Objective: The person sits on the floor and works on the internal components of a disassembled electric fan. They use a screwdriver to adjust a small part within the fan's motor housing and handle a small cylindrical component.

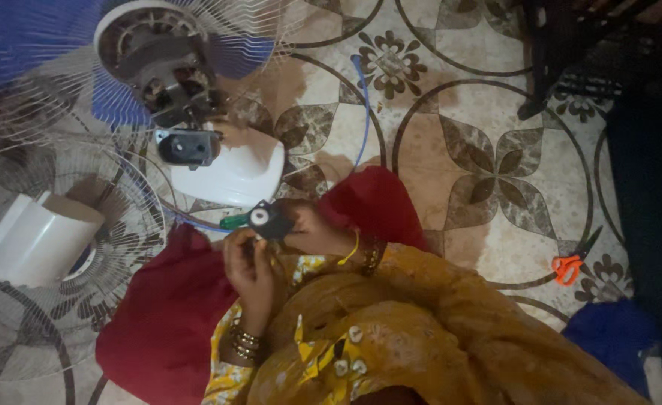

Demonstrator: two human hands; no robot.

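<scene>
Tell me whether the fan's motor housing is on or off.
Off: the fan shows its bare motor, and a white cover lies apart on the floor.

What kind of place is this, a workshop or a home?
Probably a home floor used for repair: patterned floor tiles, an opened fan with loose wire guards, and orange scissors lying nearby.

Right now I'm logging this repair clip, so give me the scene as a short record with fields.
Place: patterned tile floor
Left hand: at the underside of a small black part, fingers curled
Right hand: grips the same black part from the side
Tool: green-handled screwdriver, just left of the part
Ahead: fan motor with blue blades, white housing
Left side: wire fan guard, white cover
Right side: orange-handled scissors
Lap: red cloth
</scene>
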